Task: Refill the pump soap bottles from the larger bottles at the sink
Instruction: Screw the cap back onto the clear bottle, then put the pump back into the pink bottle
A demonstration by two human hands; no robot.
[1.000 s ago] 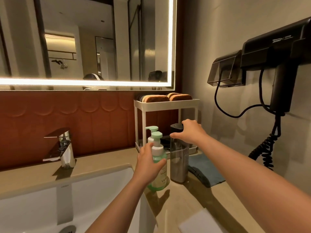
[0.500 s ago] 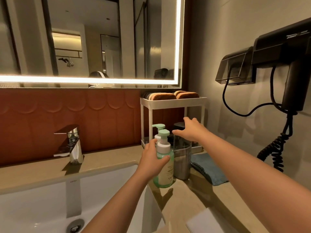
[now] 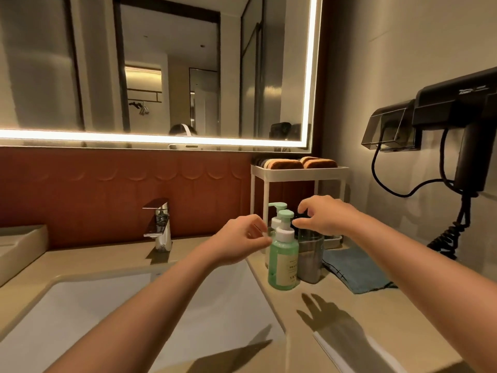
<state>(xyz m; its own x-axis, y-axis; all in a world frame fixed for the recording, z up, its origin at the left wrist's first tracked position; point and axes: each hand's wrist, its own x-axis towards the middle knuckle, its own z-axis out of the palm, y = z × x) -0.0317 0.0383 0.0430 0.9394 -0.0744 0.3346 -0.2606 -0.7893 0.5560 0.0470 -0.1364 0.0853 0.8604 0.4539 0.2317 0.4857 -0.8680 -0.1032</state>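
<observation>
Green pump bottle (image 3: 283,265) stood on bench (image 3: 376,319) beside clear dispenser (image 3: 309,262). Left hand (image 3: 239,243) loose, holding nothing; right hand (image 3: 325,216) over dispenser, grasp I couldn't tell. Likely slick, light plastic: hold body, twist collar.

Only one partly readable text: the pale label (image 3: 290,270) on the front of the green pump bottle (image 3: 282,278) has large letters "YAP" near its lower edge, and the word is cut off at the label's right side where the bottle curves away. Two or three lines of small print sit above it, too fine to read. The black wall-mounted hair dryer (image 3: 457,103) has a short line of light lettering on top of its body, likely a brand mark, but it's blurred and illegible. No numbers or signs can be made out anywhere.
</observation>
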